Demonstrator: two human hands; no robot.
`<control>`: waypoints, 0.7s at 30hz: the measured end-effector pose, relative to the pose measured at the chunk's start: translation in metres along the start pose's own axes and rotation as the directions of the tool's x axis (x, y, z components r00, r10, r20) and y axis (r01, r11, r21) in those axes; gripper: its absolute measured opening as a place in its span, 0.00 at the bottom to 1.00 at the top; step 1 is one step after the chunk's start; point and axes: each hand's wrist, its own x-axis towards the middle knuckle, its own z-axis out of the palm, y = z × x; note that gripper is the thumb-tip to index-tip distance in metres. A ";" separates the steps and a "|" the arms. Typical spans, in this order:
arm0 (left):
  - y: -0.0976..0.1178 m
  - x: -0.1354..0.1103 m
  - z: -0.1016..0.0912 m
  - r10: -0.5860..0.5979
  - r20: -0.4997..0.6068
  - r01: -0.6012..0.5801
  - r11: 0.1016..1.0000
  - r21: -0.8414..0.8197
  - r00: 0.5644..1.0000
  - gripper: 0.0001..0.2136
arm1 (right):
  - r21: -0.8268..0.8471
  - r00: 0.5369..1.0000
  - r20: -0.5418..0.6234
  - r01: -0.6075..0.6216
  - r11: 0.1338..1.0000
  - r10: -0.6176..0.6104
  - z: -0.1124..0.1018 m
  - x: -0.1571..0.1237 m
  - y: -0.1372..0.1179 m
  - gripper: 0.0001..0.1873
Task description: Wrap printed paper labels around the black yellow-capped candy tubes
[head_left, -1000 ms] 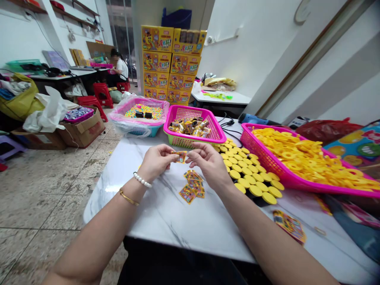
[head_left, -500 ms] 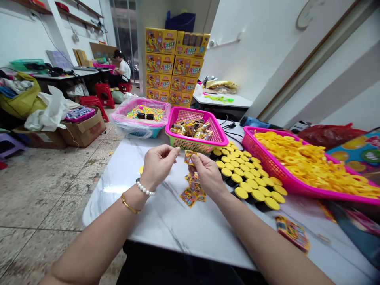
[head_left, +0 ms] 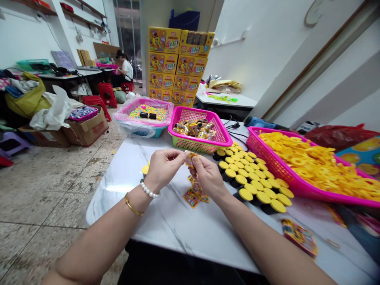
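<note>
My right hand (head_left: 209,177) pinches a small orange and purple printed card (head_left: 190,159) above the table. My left hand (head_left: 164,168), with a pearl bracelet and a gold bangle at the wrist, is closed, its thumb and fingertip on the card's upper left corner. Below the hands several similar printed cards (head_left: 192,198) lie loosely overlapped on the white marbled table (head_left: 166,233). Close to my right hand stand rows of black cups with yellow lids (head_left: 246,194). A yellow disc (head_left: 145,170) is partly hidden behind my left hand.
Ahead stand a pink basket (head_left: 223,139) of wrapped pieces and a plastic-lined tub (head_left: 124,118) of colourful beads. At right, a pink basket (head_left: 255,138) holds yellow rings. A stack of printed cards (head_left: 299,237) lies front right. Beyond are stacked yellow boxes (head_left: 163,63) and a seated person (head_left: 126,70).
My left hand has moved right, closing the gap to my right hand, and its fingertips now meet the card. The whole view has shifted slightly.
</note>
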 end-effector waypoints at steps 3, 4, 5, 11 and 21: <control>-0.002 0.002 0.000 -0.022 0.010 0.022 1.000 0.008 1.000 0.12 | -0.206 0.991 -0.036 0.116 0.972 -0.126 -0.001 -0.002 0.000 0.24; -0.002 0.003 -0.001 -0.039 0.009 0.039 0.999 0.000 0.999 0.12 | -0.293 0.981 -0.045 0.169 0.941 -0.190 -0.001 -0.003 0.000 0.22; -0.002 0.003 -0.002 -0.065 0.016 0.066 0.998 -0.015 0.998 0.11 | -0.375 0.965 -0.048 0.222 0.900 -0.258 -0.001 -0.004 -0.001 0.21; 0.003 0.005 -0.009 -0.219 0.105 0.232 0.963 -0.135 0.970 0.14 | -0.525 0.912 0.005 0.351 0.775 -0.410 0.005 -0.007 -0.006 0.20; 0.006 0.023 -0.034 -0.242 -0.046 0.219 0.934 -0.283 0.969 0.11 | -0.303 0.920 0.291 0.349 0.887 -0.263 0.008 0.015 0.019 0.25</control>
